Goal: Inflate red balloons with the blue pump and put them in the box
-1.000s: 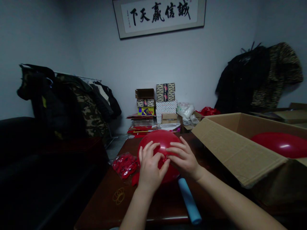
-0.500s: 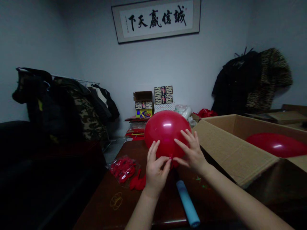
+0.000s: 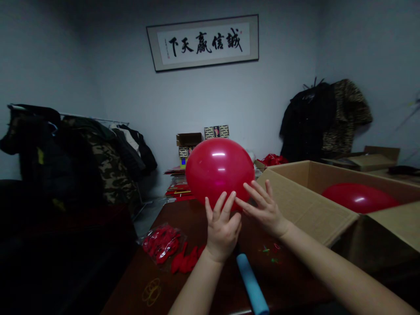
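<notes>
An inflated red balloon [image 3: 219, 171] is up in the air above the dark wooden table [image 3: 197, 218]. My left hand [image 3: 222, 227] is just under it, fingers pointing up against its lower end, where the neck is hidden. My right hand [image 3: 263, 209] reaches in from the right. Its thumb and forefinger meet at the same lower end, and the other fingers are spread. Both hands hold the balloon by its bottom.
A light blue tube [image 3: 251, 284] lies on the table below my hands. To the left are a bag of uninflated red balloons [image 3: 161, 243], loose red balloons [image 3: 187, 260] and yellow rubber bands [image 3: 151, 291]. An open cardboard box [image 3: 305, 205] on the right contains another red balloon [image 3: 359, 197]. Small boxes [image 3: 188, 144] stand at the far end.
The balloon has risen from the table top into the air, carried up by both hands. My view has tilted up and to the right.
</notes>
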`<state>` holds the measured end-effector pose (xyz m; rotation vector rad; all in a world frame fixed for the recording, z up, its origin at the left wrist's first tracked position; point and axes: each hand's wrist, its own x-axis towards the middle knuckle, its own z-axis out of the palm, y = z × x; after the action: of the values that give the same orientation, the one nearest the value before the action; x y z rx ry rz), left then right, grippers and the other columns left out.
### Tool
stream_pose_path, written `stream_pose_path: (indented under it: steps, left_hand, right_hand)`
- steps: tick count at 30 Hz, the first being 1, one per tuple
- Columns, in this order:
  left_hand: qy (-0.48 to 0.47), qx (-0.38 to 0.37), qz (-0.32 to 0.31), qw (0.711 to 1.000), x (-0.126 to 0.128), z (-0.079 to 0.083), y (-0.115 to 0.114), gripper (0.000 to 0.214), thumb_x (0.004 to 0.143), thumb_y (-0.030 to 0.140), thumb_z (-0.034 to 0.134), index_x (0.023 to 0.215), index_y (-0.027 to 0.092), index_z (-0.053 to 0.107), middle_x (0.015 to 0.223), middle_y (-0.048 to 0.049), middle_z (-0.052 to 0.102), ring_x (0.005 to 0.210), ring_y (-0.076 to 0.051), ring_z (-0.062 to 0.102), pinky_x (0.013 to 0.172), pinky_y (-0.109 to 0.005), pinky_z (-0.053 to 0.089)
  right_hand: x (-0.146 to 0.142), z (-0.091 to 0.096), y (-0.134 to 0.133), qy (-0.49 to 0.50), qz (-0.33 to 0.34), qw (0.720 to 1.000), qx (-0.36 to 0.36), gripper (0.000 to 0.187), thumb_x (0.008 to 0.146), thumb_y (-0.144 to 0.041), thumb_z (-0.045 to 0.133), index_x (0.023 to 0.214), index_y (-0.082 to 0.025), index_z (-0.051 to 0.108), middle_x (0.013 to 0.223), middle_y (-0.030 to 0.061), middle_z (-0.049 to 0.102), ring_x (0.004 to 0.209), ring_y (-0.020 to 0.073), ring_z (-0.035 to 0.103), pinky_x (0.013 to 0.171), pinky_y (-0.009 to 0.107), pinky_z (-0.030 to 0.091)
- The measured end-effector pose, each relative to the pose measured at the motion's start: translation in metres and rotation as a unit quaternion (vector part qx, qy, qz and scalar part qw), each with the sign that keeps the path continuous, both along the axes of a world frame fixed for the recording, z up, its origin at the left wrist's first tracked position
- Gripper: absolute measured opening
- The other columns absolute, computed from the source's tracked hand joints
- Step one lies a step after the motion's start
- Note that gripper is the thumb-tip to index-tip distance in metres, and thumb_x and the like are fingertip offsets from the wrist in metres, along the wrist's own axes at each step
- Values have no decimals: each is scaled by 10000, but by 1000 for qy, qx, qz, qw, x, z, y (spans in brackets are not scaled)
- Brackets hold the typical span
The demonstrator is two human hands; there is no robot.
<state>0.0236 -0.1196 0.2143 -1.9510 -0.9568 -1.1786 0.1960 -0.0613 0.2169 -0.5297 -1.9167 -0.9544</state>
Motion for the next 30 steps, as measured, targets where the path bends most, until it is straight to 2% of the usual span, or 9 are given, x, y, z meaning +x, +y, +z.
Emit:
stream_pose_path:
  steps: [6,13,24,30]
  left_hand:
    - [28,22,-35,999,27,14,17,110,799,208,532,826,230,636,1340,-43,452,1269,-253,323,1042,-601,109]
    - [31,20,-96,995,77,26,36,106,806,214,528,827,224,631,1346,-53,442,1280,-251,306,1041,-597,128]
    - [-6,17,-205,979,180,28,81,111,799,196,529,813,221,636,1347,-73,425,1278,-240,307,1022,-543,257]
    - [-11,-8,-219,976,231,22,105,113,798,211,527,815,221,639,1347,-81,426,1265,-245,326,1021,-551,243]
  right_hand:
    - [33,13,2,17,-55,998,-3,524,831,-246,521,1319,-316,346,1458,43,195,1293,285,252,1045,576,157]
    - [88,24,-1,27,-127,991,-21,559,822,-267,527,1338,-303,313,1470,58,143,1303,302,219,1038,583,160]
    - [189,33,-2,26,-234,971,-50,534,847,-292,486,1348,-266,303,1456,85,193,1319,279,179,1045,561,158]
    - [237,33,10,17,-277,959,-64,556,841,-296,491,1355,-250,285,1451,98,206,1324,271,161,1040,563,157]
